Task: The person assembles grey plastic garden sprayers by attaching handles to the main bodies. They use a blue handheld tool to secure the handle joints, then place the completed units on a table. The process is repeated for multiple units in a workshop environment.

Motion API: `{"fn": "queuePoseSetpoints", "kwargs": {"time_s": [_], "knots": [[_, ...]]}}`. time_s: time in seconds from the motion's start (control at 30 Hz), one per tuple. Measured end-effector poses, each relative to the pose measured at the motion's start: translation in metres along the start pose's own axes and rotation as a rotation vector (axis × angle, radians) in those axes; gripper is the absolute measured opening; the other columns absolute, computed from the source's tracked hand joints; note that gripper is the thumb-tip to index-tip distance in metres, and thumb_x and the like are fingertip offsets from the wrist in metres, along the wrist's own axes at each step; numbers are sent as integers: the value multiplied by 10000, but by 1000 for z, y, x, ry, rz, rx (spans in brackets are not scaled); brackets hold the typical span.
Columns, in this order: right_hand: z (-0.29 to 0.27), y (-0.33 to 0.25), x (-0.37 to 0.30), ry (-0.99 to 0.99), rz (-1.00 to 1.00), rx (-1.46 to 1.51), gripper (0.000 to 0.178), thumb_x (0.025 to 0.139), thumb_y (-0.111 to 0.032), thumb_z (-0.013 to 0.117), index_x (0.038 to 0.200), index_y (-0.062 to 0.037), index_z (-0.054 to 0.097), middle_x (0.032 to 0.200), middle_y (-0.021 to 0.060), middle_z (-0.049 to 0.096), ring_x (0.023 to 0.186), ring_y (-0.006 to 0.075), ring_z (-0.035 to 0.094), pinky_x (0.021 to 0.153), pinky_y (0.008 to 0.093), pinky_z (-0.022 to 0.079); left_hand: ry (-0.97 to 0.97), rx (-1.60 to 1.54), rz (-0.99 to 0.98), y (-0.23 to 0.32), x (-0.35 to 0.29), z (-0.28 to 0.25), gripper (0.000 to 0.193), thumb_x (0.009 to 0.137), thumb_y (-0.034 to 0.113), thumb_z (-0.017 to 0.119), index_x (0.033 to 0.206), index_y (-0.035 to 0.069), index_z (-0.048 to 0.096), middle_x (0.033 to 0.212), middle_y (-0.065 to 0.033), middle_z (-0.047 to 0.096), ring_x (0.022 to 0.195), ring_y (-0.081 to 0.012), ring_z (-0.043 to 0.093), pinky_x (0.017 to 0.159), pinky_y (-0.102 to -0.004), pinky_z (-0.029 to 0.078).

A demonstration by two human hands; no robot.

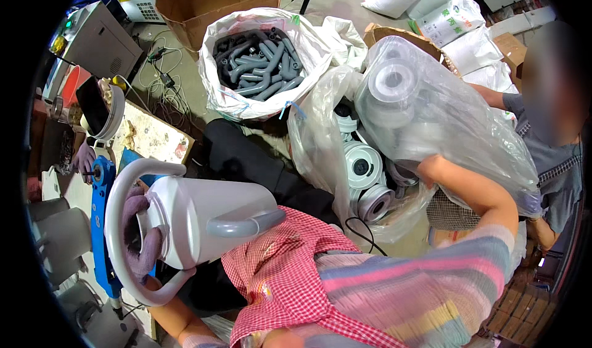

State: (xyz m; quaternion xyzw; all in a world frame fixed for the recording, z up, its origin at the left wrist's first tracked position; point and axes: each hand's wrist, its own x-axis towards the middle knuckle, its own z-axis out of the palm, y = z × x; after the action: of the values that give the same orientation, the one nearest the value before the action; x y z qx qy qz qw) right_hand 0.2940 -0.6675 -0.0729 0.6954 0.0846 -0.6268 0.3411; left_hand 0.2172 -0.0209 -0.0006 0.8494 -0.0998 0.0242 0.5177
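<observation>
My left hand (137, 228), in a purple knit glove, grips a pale lavender plastic can (203, 209), which resembles a watering can. It lies on its side, with a large hoop handle around my fingers and a grey bar along its wall. My bare right hand (431, 166) is bent down at a clear plastic bag (320, 107); its fingertips are hidden. White and grey round plastic parts (362, 163) with dark centres fill this bag. Above it, a second bulging clear bag (468, 138) of similar parts is tilted, held by a co-worker (555, 163).
A white woven sack (213, 95) holds grey bent tubes (265, 64). On the left are a workbench (154, 129), a blue metal arm (105, 225) and stacked grey cans (65, 237). Cables (163, 80) trail over the floor. White sacks (444, 21) lie at the back right.
</observation>
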Motion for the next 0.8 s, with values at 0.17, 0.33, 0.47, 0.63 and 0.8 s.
{"fn": "queuePoseSetpoints", "kwargs": {"time_s": [0.17, 0.33, 0.47, 0.63, 0.8], "knots": [[5, 38, 5, 926, 89, 172, 734, 720, -54, 719, 1395, -188, 463, 1261, 148, 592, 1197, 345, 566, 941, 424, 499, 107, -19, -113, 22, -16, 5, 483, 816, 125, 640, 1265, -31, 555, 1337, -210, 535, 1262, -327, 517, 1107, -424, 338], [-2, 59, 9, 1286, 222, -23, 906, 647, -159, 829, 1458, -221, 429, 1423, 167, 466, 1328, 370, 448, 1032, 446, 446, 52, 193, 284, 39, -6, 21, 467, 795, 197, 673, 1200, -21, 596, 1295, -198, 539, 1232, -350, 520, 1089, -463, 357], [-61, 71, 45, 1655, 92, 19, 464, 760, -151, 738, 1215, -171, 647, 1185, 150, 635, 1143, 348, 579, 923, 466, 483, 133, 293, 182, 72, -10, 29, 501, 648, 147, 704, 1118, 10, 599, 1279, -198, 551, 1196, -355, 532, 1069, -463, 378], [-185, 18, -29, 1684, -213, 577, 169, 904, -245, 622, 976, -107, 689, 994, 132, 697, 1023, 311, 640, 917, 491, 441, 169, 338, 164, 88, -23, 39, 529, 620, 151, 713, 1116, 27, 582, 1275, -205, 552, 1187, -366, 534, 1061, -471, 381], [-205, 52, -27, 1803, -434, 584, 275, 926, -188, 642, 1184, -92, 633, 898, 120, 692, 937, 266, 668, 854, 375, 507, 142, 132, 98, 62, -25, 34, 488, 698, 110, 643, 1168, 4, 563, 1275, -200, 553, 1196, -341, 534, 1074, -449, 367]]}}
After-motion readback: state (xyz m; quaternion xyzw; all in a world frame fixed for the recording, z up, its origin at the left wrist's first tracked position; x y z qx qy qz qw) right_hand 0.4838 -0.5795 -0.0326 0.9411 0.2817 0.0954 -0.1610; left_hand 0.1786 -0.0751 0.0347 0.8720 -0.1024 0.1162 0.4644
